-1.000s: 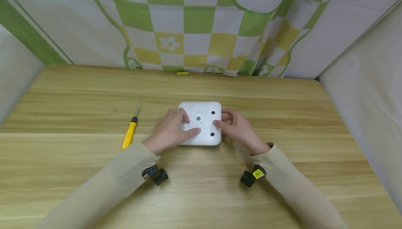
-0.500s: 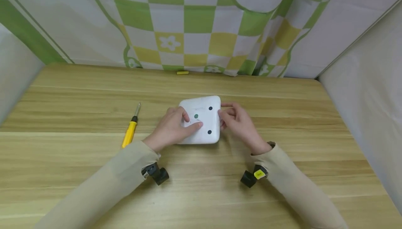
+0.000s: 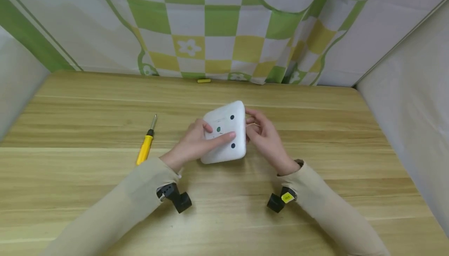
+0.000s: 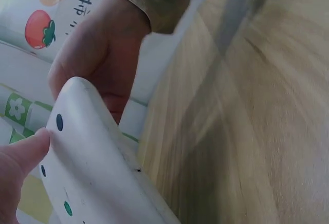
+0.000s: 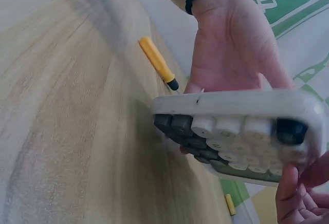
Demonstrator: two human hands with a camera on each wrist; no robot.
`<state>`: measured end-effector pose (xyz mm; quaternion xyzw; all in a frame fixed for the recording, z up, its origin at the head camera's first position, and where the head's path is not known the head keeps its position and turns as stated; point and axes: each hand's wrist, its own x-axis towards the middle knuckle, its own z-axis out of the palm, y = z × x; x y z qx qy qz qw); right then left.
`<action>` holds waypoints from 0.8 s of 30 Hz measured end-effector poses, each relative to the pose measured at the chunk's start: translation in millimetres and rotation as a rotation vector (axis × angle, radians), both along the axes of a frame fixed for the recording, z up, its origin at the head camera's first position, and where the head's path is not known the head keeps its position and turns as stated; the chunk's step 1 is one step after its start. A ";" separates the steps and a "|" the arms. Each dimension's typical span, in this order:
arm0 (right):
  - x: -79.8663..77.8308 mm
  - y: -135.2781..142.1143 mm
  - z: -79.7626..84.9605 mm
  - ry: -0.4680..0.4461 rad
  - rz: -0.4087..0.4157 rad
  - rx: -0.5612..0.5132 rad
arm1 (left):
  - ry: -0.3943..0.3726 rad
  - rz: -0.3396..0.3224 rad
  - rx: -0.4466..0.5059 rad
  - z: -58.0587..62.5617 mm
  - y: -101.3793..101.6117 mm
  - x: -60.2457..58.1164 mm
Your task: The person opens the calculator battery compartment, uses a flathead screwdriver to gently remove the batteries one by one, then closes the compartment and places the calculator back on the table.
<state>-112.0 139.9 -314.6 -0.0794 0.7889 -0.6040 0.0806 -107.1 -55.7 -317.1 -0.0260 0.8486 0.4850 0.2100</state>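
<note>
A white number pad (image 3: 219,147) is tilted up off the wooden table, its underside with black rubber feet (image 3: 233,145) and a green dot facing the head camera. My left hand (image 3: 193,141) grips its left side, thumb laid across the underside. At the opposite edge is my right hand (image 3: 266,141), fingers curled in behind the pad. From the right wrist, rows of round white and dark keys (image 5: 231,126) show on the other face. There, the right fingertips (image 5: 290,193) pinch at the corner, beside a dark key (image 5: 291,130).
A screwdriver (image 3: 145,147) with a yellow handle lies left of the left hand. One small yellow piece (image 3: 204,80) is at the table's back edge, below a green, yellow and white checked curtain (image 3: 221,22).
The number pad has gone from lying nearly flat to tilted, its right edge raised and turned. My right thumb has slid off the underside to the edge, and the left thumb reaches farther right.
</note>
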 end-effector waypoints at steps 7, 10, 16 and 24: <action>-0.3 -0.2 -0.7 0.033 0.071 0.014 | -0.100 -0.007 0.113 4.2 1.1 3.6; -0.6 -1.1 -0.9 0.004 0.124 0.014 | -0.138 -0.017 0.146 5.6 2.1 3.4; 0.8 -4.7 -5.3 -0.149 0.195 0.000 | -0.167 -0.020 0.185 7.6 6.6 1.9; 3.2 -7.8 -11.8 -0.190 0.247 0.024 | -0.178 -0.037 0.303 8.7 8.8 3.0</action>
